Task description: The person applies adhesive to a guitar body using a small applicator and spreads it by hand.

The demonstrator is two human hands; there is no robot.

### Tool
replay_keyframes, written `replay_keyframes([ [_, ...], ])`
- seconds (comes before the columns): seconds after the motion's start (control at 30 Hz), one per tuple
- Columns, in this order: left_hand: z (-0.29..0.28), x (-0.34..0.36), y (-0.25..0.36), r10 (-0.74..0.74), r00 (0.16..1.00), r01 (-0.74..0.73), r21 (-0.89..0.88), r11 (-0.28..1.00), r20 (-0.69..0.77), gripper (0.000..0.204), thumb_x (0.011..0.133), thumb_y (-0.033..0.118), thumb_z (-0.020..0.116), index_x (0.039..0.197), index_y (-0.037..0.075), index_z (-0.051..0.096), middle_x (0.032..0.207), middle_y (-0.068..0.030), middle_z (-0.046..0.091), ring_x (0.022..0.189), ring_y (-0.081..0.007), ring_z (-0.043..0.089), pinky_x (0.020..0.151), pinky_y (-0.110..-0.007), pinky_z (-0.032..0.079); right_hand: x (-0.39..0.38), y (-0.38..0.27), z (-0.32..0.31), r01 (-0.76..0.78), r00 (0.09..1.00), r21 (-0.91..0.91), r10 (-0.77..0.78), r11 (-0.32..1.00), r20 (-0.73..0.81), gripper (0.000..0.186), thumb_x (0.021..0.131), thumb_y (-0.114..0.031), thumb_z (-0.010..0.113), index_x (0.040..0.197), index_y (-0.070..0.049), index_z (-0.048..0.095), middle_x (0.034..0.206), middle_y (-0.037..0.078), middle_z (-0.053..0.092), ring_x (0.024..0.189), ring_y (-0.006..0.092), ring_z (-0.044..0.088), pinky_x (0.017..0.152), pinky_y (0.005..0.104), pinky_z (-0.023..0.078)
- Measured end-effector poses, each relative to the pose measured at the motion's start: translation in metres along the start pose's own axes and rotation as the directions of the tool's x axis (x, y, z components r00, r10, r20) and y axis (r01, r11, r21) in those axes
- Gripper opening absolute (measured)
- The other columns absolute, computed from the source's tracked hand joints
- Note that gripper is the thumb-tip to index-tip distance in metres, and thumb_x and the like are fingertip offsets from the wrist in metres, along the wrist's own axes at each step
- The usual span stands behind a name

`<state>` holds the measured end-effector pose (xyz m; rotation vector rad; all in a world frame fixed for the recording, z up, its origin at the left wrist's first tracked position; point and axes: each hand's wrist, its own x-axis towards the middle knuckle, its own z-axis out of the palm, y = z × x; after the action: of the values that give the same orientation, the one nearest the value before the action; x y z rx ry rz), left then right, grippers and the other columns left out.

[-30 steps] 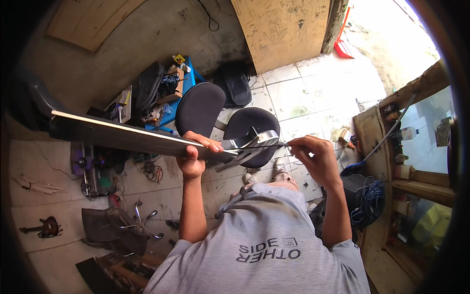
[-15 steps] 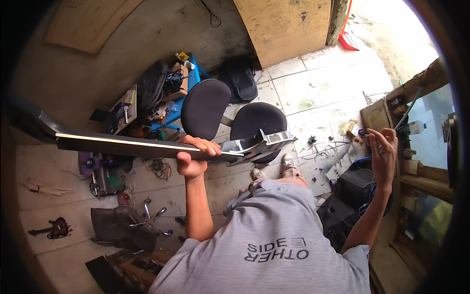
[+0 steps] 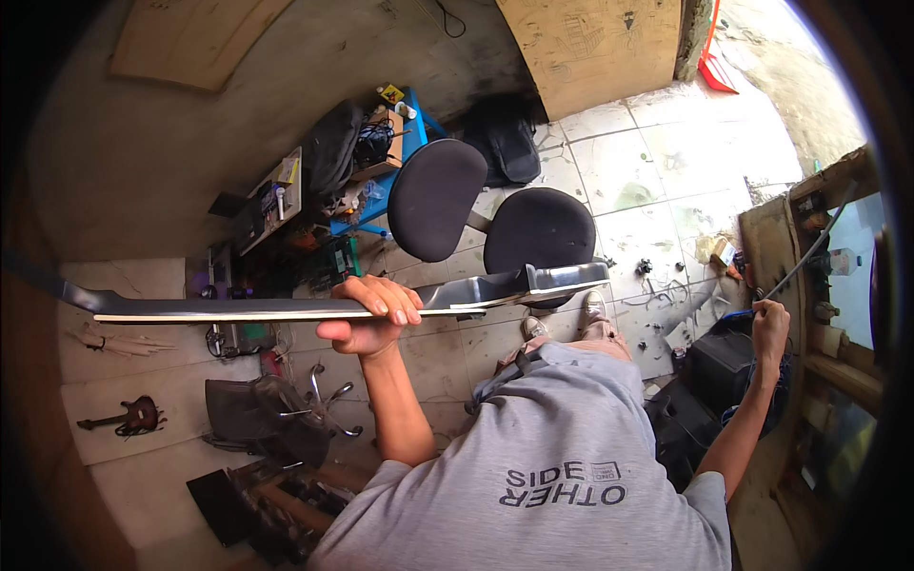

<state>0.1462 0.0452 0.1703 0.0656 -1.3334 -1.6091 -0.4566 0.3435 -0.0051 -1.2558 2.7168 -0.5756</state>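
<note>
A black electric guitar (image 3: 533, 283), seen edge-on with a pale strip along its neck, stretches across the view. My left hand (image 3: 373, 314) wraps its neck, fingers over the top and thumb below. Its headstock end fades into the dark left rim. Out to the right, my right hand (image 3: 769, 328) is closed in a fist beside a wooden shelf frame (image 3: 771, 247). The lower end of a thin grey rod (image 3: 814, 249) meets this fist; whether the fingers grip it, I cannot tell.
Beyond the guitar stands a black chair (image 3: 538, 233). A blue table (image 3: 411, 143) holds boxes and cables. Dark equipment (image 3: 719, 366) lies below my right arm, with small parts (image 3: 645, 266) scattered on the tiles. At lower left are an overturned office chair (image 3: 257, 414) and a small guitar-shaped object (image 3: 129, 416).
The guitar has tilted to lie more nearly level, still in my left hand. My right hand has dropped lower, its raised fingers now closed into a fist. The whole view has shifted.
</note>
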Motion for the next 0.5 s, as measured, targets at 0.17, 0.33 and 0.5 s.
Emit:
replay_keyframes([
  [0.17, 0.009, 0.009, 0.01, 0.031, 0.999, -0.033, 0.044, 0.998, 0.037, 0.075, 0.093, 0.074, 0.064, 0.091, 0.0, 0.067, 0.074, -0.0187, 0.073, 0.067, -0.0325, 0.076, 0.075, -0.049, 0.065, 0.002, -0.008, 0.002, -0.206, 0.969, -0.102, 0.218, 0.973, 0.118, 0.012, 0.088, 0.0, 0.066, 0.091, 0.001, 0.077, 0.095, 0.025, 0.075, 0.09, 0.0412, 0.074, 0.08, 0.0477, 0.057],
  [0.33, 0.015, 0.014, 0.013, 0.019, 0.999, -0.023, 0.07, 0.997, 0.045, 0.073, 0.093, 0.074, 0.065, 0.093, 0.001, 0.07, 0.074, -0.0171, 0.074, 0.064, -0.0302, 0.075, 0.071, -0.046, 0.065, -0.007, 0.053, 0.028, -0.139, 0.978, -0.168, 0.161, 0.976, 0.13, 0.014, 0.082, 0.001, 0.065, 0.085, -0.003, 0.078, 0.088, 0.024, 0.074, 0.087, 0.0422, 0.074, 0.079, 0.0493, 0.057],
  [0.5, 0.017, 0.016, 0.017, 0.013, 0.998, -0.016, 0.045, 0.999, 0.066, 0.075, 0.092, 0.074, 0.065, 0.091, -0.001, 0.069, 0.073, -0.019, 0.073, 0.065, -0.0319, 0.075, 0.071, -0.048, 0.065, -0.018, 0.056, 0.026, -0.202, 0.967, -0.13, 0.218, 0.971, 0.128, 0.012, 0.08, 0.0, 0.066, 0.077, -0.002, 0.077, 0.082, 0.024, 0.073, 0.082, 0.0414, 0.074, 0.076, 0.0486, 0.057],
])
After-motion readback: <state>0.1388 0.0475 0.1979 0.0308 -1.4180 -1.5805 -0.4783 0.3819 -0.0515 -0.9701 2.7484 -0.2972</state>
